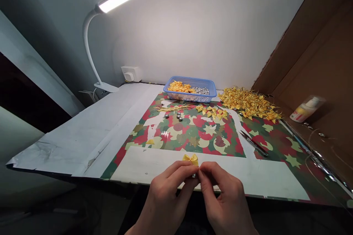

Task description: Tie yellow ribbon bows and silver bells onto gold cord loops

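Note:
Near the table's front edge, my left hand (171, 187) is closed in a pinch on a small yellow ribbon bow (191, 159), whose loops stick up above the fingertips. A silver bell (194, 175) shows just below the bow, between the fingers. My right hand (224, 187) is pinched shut right beside it, fingertips almost touching those of the left. What the right fingers grip is hidden. Beyond the hands lie loose silver bells (179, 116), a bunch of thin gold ties (175, 108) and several yellow bows (213, 112).
A blue basket (190, 99) holds yellow bows and silver bells at the back. To its right is a large heap of yellow bows with gold ties (245, 101). Dark tweezers (253, 143) lie on the right. A bottle (306, 109) stands by the cardboard; a lamp (89, 40) shines overhead.

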### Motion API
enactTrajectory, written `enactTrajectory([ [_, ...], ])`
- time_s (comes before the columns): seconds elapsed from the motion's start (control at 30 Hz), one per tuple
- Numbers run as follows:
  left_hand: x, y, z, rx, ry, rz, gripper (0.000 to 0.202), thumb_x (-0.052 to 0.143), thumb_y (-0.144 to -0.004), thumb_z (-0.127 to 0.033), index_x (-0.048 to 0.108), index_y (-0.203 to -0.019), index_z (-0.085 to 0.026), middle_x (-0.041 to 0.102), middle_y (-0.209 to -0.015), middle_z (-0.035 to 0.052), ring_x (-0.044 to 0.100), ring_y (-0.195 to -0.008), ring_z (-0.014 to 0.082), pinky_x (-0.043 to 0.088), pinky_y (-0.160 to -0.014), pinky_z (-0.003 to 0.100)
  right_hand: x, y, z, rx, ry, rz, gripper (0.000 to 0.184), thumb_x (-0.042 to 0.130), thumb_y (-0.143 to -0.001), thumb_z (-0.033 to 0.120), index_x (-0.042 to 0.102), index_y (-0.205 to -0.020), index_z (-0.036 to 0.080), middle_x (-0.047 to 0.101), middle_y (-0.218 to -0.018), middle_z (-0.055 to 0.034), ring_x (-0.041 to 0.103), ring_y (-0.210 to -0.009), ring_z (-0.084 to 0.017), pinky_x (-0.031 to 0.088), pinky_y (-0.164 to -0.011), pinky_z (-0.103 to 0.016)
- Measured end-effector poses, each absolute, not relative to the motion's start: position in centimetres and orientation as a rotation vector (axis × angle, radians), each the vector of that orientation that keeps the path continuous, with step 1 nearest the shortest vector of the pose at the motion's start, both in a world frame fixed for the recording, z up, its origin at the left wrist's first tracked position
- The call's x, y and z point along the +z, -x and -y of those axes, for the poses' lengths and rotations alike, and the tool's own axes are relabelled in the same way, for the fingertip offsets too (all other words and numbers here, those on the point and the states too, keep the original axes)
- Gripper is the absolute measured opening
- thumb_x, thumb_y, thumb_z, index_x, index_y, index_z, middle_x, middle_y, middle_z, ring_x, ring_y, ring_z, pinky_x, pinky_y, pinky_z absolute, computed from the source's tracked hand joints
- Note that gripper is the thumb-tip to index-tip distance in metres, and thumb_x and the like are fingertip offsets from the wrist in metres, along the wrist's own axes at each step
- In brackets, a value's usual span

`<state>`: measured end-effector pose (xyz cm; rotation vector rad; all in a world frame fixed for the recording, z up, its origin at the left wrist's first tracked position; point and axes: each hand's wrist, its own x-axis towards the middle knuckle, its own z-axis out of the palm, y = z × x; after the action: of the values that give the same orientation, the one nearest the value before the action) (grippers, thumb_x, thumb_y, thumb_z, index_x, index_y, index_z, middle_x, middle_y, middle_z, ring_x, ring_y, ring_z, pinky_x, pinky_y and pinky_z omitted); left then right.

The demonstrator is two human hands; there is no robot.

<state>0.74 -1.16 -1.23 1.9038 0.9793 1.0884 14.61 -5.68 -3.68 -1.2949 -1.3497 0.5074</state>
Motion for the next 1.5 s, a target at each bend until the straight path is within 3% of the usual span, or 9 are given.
enactTrajectory([
  [0.17, -2.1, -0.8, 1.2, 0.989, -1.841, -1.028, 0.019, 0.071, -0.085, -0.012, 0.076, -0.094, -0.028, 0.079, -0.094, 0.0032, 0.075, -0.078, 0.0221, 0.061, -0.07, 0.029, -3.7, -14.7, 5.3, 0.377, 1.335, 1.134, 0.013, 0.056, -0.097, 0.027, 0.066, -0.088, 0.024, 0.065, -0.116, -0.0071, 0.063, -0.106, -0.02, 0.053, -0.083, -0.03],
  [0.27, -2.3, -0.7, 1.2, 0.968, -1.807, -1.078, 0.015, 0.072, -0.085, -0.014, 0.074, -0.092, -0.027, 0.078, -0.093, 0.0031, 0.072, -0.073, 0.0211, 0.058, -0.067, 0.028, -3.1, -15.4, 4.9, 0.638, 1.23, 0.914, 0.02, 0.063, -0.095, 0.038, 0.066, -0.083, 0.023, 0.064, -0.121, -0.0086, 0.061, -0.116, -0.023, 0.056, -0.079, -0.029],
  [0.43, -2.0, -0.6, 0.8, 1.008, -1.905, -1.176, 0.013, 0.073, -0.08, -0.014, 0.069, -0.078, -0.027, 0.072, -0.078, 0.0007, 0.063, -0.063, 0.0199, 0.05, -0.059, 0.029, -1.8, -16.7, 4.5, 1.178, 0.802, 0.451, 0.018, 0.074, -0.088, 0.038, 0.063, -0.091, 0.025, 0.072, -0.097, -0.0005, 0.074, -0.074, -0.015, 0.058, -0.054, -0.022],
  [0.7, -2.4, -0.8, -0.2, 0.956, -1.938, -1.244, 0.014, 0.071, -0.079, -0.013, 0.065, -0.077, -0.027, 0.071, -0.079, 0.0004, 0.062, -0.067, 0.0215, 0.048, -0.063, 0.031, 1.7, -19.2, 5.8, 0.897, 0.77, 0.454, 0.016, 0.069, -0.091, 0.029, 0.061, -0.079, 0.023, 0.062, -0.06, 0.0065, 0.046, -0.033, -0.003, 0.043, -0.038, -0.016],
  [0.9, -2.9, -1.3, -0.1, 0.907, -1.945, -1.32, 0.012, 0.07, -0.08, -0.017, 0.064, -0.077, -0.027, 0.071, -0.086, 0.0021, 0.064, -0.074, 0.0249, 0.048, -0.067, 0.034, 2.3, -21.9, 8.1, 0.896, 0.818, 0.691, 0.007, 0.062, -0.097, 0.036, 0.065, -0.091, 0.034, 0.062, -0.061, 0.0054, 0.044, -0.032, -0.007, 0.049, -0.044, -0.029],
  [1.07, -2.7, -0.3, -0.5, 0.827, -1.963, -1.307, 0.03, 0.081, -0.072, -0.023, 0.069, -0.099, -0.029, 0.07, -0.103, 0.0027, 0.067, -0.083, 0.0269, 0.05, -0.073, 0.035, 2.2, -21.5, 7.7, 0.855, 0.787, 0.602, 0.01, 0.068, -0.093, 0.029, 0.064, -0.083, 0.029, 0.053, -0.055, 0.008, 0.04, -0.032, -0.005, 0.044, -0.039, -0.024],
  [1.2, -1.3, 0.3, -1.9, 0.679, -1.981, -1.322, 0.028, 0.063, -0.089, -0.038, 0.069, -0.112, -0.022, 0.065, -0.111, 0.0096, 0.065, -0.093, 0.0297, 0.05, -0.078, 0.04, 2.5, -20.6, 7.7, 0.825, 0.867, 0.61, 0.009, 0.067, -0.094, 0.03, 0.066, -0.085, 0.028, 0.049, -0.058, 0.0076, 0.036, -0.036, -0.004, 0.04, -0.038, -0.021],
  [1.4, -0.9, -0.9, -3.5, 0.62, -1.985, -1.261, 0.011, 0.058, -0.084, -0.026, 0.066, -0.078, -0.02, 0.063, -0.107, 0.0115, 0.064, -0.099, 0.034, 0.047, -0.088, 0.049, 2.8, -20.2, 8.8, 0.638, 0.96, 0.573, 0.022, 0.081, -0.084, 0.039, 0.069, -0.1, 0.031, 0.058, -0.07, 0.0059, 0.047, -0.046, -0.005, 0.051, -0.05, -0.022],
  [1.5, -1.2, -1.0, -3.2, 0.644, -1.926, -1.233, 0.011, 0.058, -0.086, -0.025, 0.062, -0.076, -0.021, 0.067, -0.098, 0.0095, 0.065, -0.092, 0.0318, 0.048, -0.084, 0.048, 2.0, -22.2, 9.3, 0.489, 0.99, 0.714, 0.018, 0.087, -0.076, 0.032, 0.07, -0.081, 0.028, 0.051, -0.06, 0.0069, 0.046, -0.042, -0.006, 0.049, -0.042, -0.02],
])
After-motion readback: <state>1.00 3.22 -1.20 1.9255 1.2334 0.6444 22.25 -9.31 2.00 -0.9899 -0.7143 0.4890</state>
